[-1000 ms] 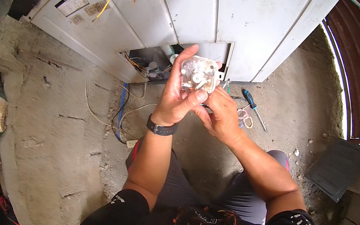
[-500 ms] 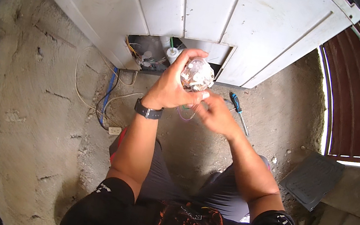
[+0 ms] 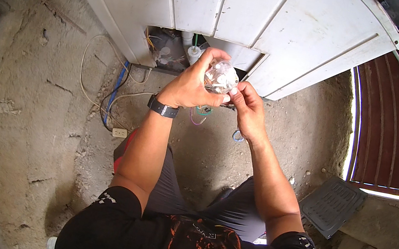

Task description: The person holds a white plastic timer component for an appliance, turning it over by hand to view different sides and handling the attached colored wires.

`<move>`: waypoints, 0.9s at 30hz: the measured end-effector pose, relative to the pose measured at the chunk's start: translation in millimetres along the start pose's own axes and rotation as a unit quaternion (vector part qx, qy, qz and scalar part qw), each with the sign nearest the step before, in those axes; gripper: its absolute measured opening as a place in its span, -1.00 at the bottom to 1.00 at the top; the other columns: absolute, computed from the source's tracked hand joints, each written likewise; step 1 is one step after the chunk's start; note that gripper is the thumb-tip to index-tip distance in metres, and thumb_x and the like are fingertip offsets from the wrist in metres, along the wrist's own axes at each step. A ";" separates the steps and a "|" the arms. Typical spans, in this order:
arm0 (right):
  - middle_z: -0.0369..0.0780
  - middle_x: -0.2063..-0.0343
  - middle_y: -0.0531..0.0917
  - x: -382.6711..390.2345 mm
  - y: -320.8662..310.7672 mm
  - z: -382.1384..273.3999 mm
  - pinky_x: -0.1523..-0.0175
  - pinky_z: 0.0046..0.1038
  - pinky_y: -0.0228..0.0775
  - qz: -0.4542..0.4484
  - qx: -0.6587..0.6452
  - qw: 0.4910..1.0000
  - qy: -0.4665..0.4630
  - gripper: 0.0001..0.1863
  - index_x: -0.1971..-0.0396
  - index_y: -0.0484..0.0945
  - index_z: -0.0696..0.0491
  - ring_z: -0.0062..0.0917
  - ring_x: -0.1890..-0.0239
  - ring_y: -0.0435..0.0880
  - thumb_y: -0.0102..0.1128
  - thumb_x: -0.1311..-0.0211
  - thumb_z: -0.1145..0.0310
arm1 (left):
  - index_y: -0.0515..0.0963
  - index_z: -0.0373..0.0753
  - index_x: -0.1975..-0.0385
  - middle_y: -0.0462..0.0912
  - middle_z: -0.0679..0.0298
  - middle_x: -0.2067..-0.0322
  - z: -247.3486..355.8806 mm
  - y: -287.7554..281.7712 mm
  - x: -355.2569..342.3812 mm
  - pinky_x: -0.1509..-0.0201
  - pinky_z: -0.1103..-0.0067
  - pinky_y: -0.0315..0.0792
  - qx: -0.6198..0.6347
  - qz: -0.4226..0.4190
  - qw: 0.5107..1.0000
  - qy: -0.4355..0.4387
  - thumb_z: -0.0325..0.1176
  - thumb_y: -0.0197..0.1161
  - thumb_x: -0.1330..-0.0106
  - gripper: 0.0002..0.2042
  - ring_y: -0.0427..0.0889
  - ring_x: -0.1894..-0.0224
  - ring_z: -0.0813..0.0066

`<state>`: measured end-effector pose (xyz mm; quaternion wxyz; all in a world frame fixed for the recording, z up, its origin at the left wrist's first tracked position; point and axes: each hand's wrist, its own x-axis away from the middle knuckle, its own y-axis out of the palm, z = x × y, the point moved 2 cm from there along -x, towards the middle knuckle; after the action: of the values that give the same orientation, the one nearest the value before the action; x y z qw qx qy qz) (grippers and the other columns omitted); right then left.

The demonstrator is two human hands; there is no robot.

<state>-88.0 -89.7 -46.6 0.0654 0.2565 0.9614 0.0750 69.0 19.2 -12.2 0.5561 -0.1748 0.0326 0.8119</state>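
Observation:
My left hand [image 3: 189, 81] is wrapped round a clear plastic timer [image 3: 221, 76], a rounded see-through case with white parts inside. It is held up in front of the opening in a white metal machine panel [image 3: 310, 42]. My right hand [image 3: 249, 109] pinches at the lower right edge of the timer with thumb and fingers; anything small between them is hidden. Thin green and purple wires [image 3: 202, 115] hang below the timer. A small blue ring [image 3: 238, 136] shows on the floor beside my right wrist.
Inside the panel opening are loose wires, a white pipe and a white cylindrical part [image 3: 193, 54]. Cables and a socket outlet [image 3: 119, 133] lie on the rough concrete floor at the left. A dark plastic panel [image 3: 332, 206] lies at the right, near a reddish corrugated sheet [image 3: 388, 126].
My right hand has turned more upright and moved to the timer's right edge. The screwdriver seen on the floor is out of sight now. The view has shifted slightly.

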 end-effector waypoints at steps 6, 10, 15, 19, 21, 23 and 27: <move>-0.30 0.31 0.67 -1.9 -3.0 3.5 0.03 -0.48 0.56 -0.001 -0.034 0.999 0.007 -0.82 0.16 0.52 0.12 -0.65 0.24 0.63 0.09 -0.55 0.30 | 0.26 -0.21 -0.26 0.59 0.18 -0.03 0.9 1.8 -1.8 -0.24 0.44 0.44 -0.008 0.000 1.000 -0.006 -0.34 0.59 0.05 -0.17 0.57 -0.11 0.42; -0.30 0.31 0.66 -2.7 -0.9 5.6 0.04 -0.48 0.55 -0.004 -0.044 0.999 0.005 -0.83 0.16 0.50 0.12 -0.65 0.24 0.63 0.09 -0.55 0.31 | 0.28 -0.22 -0.25 0.55 0.20 -0.02 1.6 1.6 -1.5 -0.23 0.44 0.44 -0.032 0.016 0.999 0.010 -0.32 0.59 0.07 -0.17 0.56 -0.09 0.41; -0.32 0.29 0.65 -3.4 0.3 7.0 0.02 -0.49 0.53 0.000 -0.059 0.998 -0.006 -0.84 0.16 0.49 0.12 -0.66 0.21 0.61 0.09 -0.55 0.33 | 0.28 -0.22 -0.26 0.48 0.20 -0.05 3.4 2.2 -2.0 -0.23 0.45 0.42 -0.034 0.021 0.999 0.016 -0.28 0.60 0.08 -0.16 0.52 -0.10 0.40; -0.32 0.28 0.63 -2.8 2.9 7.3 -0.02 -0.50 0.50 0.003 -0.072 0.997 -0.010 -0.85 0.15 0.49 0.11 -0.67 0.18 0.59 0.09 -0.56 0.33 | 0.28 -0.21 -0.26 0.47 0.20 -0.06 4.1 3.1 -1.7 -0.24 0.45 0.41 -0.025 0.022 0.999 0.001 -0.25 0.60 0.08 -0.15 0.51 -0.11 0.40; -0.32 0.27 0.63 -2.4 3.1 6.1 -0.03 -0.50 0.49 0.000 -0.073 0.997 -0.011 -0.85 0.15 0.49 0.12 -0.67 0.17 0.58 0.09 -0.56 0.33 | 0.28 -0.21 -0.26 0.47 0.20 -0.06 3.9 3.5 -1.7 -0.24 0.45 0.41 -0.028 0.024 0.999 -0.001 -0.24 0.60 0.08 -0.15 0.51 -0.11 0.41; -0.33 0.26 0.63 -2.4 2.9 4.5 -0.02 -0.51 0.49 -0.008 -0.068 0.998 -0.015 -0.84 0.14 0.49 0.12 -0.67 0.16 0.58 0.09 -0.56 0.33 | 0.28 -0.21 -0.26 0.47 0.21 -0.04 4.0 2.8 -1.9 -0.23 0.46 0.41 -0.036 0.024 0.999 0.005 -0.24 0.62 0.09 -0.14 0.51 -0.09 0.41; -0.30 0.22 0.65 -2.8 -0.9 7.2 -0.06 -0.46 0.49 -0.014 -0.116 0.993 0.001 -0.85 0.09 0.51 0.11 -0.63 0.14 0.60 0.06 -0.56 0.34 | 0.28 -0.21 -0.27 0.49 0.19 -0.09 3.1 2.5 -2.3 -0.23 0.47 0.42 -0.025 0.014 1.000 0.003 -0.24 0.62 0.06 -0.15 0.53 -0.10 0.42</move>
<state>-84.8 -91.2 -53.6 0.0946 0.2338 0.9497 0.1856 66.7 17.0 -9.0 0.5399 -0.1901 0.0166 0.8198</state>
